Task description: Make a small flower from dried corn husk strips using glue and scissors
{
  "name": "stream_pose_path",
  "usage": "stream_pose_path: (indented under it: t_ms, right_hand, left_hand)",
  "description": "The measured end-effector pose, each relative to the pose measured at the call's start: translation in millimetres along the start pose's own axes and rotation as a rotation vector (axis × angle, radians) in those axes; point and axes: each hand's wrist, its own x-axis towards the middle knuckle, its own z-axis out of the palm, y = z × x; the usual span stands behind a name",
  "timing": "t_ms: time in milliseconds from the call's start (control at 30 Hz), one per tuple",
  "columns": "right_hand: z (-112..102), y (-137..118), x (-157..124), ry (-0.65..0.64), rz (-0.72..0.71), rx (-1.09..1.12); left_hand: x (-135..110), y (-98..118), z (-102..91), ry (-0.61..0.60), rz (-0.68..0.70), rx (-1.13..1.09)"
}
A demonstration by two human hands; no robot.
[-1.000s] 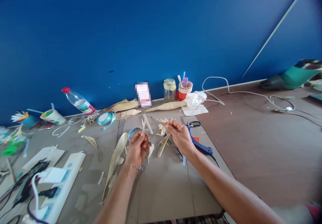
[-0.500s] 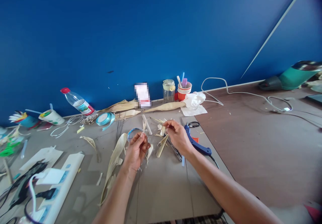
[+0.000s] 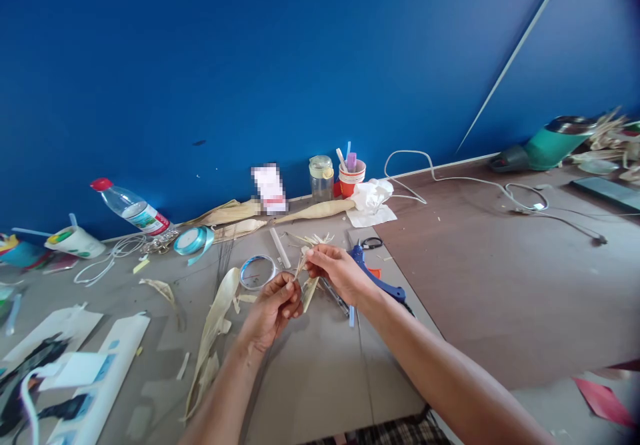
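Observation:
My left hand (image 3: 273, 308) is closed in a pinch near the middle of the cardboard sheet (image 3: 320, 378), its fingertips on a small pale husk piece (image 3: 303, 265). My right hand (image 3: 336, 270) pinches the same husk piece from the right, just above the left. A tape ring (image 3: 257, 272) lies flat on the table to the left of both hands. A long dried corn husk (image 3: 213, 322) lies beside my left wrist. Cut husk bits (image 3: 315, 238) sit behind my fingers.
A blue glue gun (image 3: 377, 278) and small scissors (image 3: 371, 242) lie right of my hands. Along the blue wall stand a water bottle (image 3: 131, 207), a ribbon spool (image 3: 193, 239), a jar (image 3: 321, 176), an orange cup (image 3: 351, 178) and tissue (image 3: 371, 197). A power strip (image 3: 95, 392) lies at left.
The view has swung right. My two hands have come together on the husk piece. The tape ring that was at my left fingers now lies on the table.

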Motion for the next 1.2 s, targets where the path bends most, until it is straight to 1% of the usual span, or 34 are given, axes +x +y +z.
stream_pose_path:
  t_ms: [200, 333, 500, 833, 1000, 1200]
  right_hand:
    - [1.0, -0.3, -1.2, 0.003, 0.026, 0.025]
    - [1.1, -0.2, -0.2, 0.006, 0.090, 0.063]
    - [0.6, 1.2, 0.6, -0.011, 0.157, 0.104]
    - [0.5, 1.1, 1.3, 0.007, 0.193, 0.109]
    - [0.5, 3.5, 2.2, 0.010, 0.200, 0.108]
    - [3.6, 8.1, 2.0, 0.008, 0.216, 0.075]
  left_hand:
    - [-0.4, -0.5, -0.4, -0.055, -0.023, -0.006]
    - [-0.6, -0.6, -0.9, -0.069, -0.001, -0.012]
    - [-0.6, -1.0, -0.9, -0.051, 0.017, 0.003]
    - [0.9, 0.7, -0.9, -0.045, 0.014, 0.014]
    - [1.2, 0.1, -3.0, -0.035, 0.024, -0.019]
    - [-0.5, 1.8, -1.2, -0.037, 0.038, -0.069]
